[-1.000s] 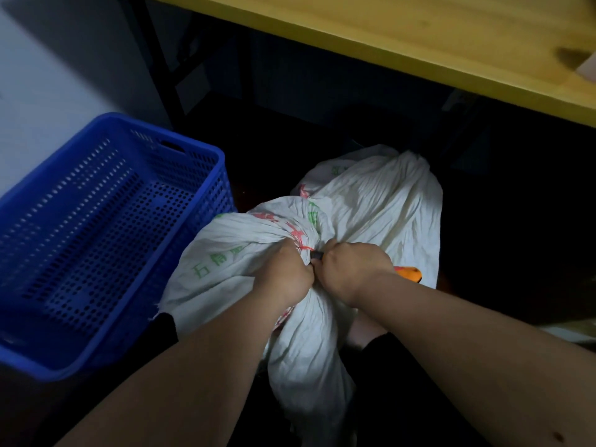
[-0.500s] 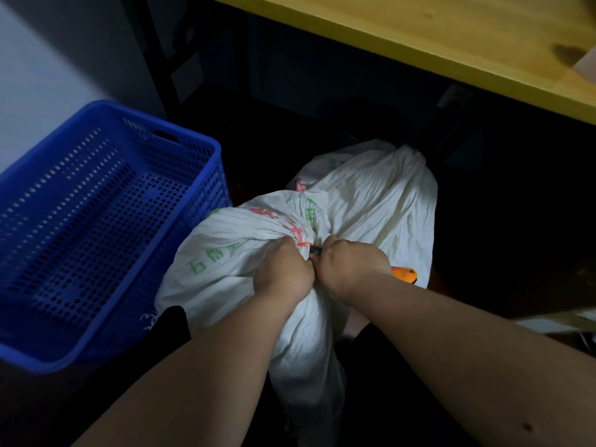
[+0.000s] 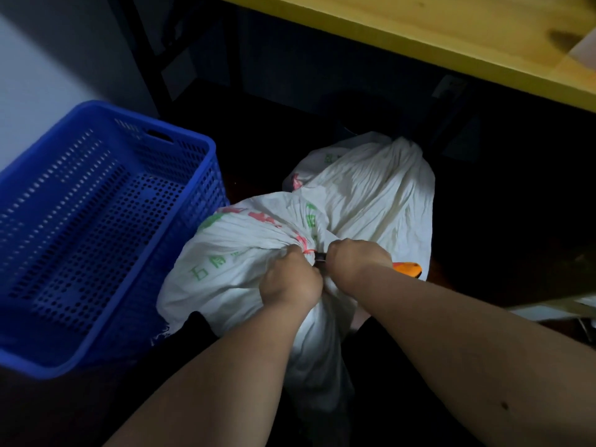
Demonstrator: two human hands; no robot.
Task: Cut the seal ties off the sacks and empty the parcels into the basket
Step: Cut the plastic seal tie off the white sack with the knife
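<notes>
The white sack [image 3: 245, 253] lies on the floor right of the blue basket [image 3: 96, 227], touching its near right wall; green print reads "石" — the other characters are illegible. The left hand [image 3: 290, 280] grips the gathered neck. The right hand [image 3: 356, 262] — just beside it — holds an orange-handled cutter [image 3: 408, 270] at the red seal tie [image 3: 306, 250]. A second sack [image 3: 371, 195] lies beyond, under the table [image 3: 451, 33].
</notes>
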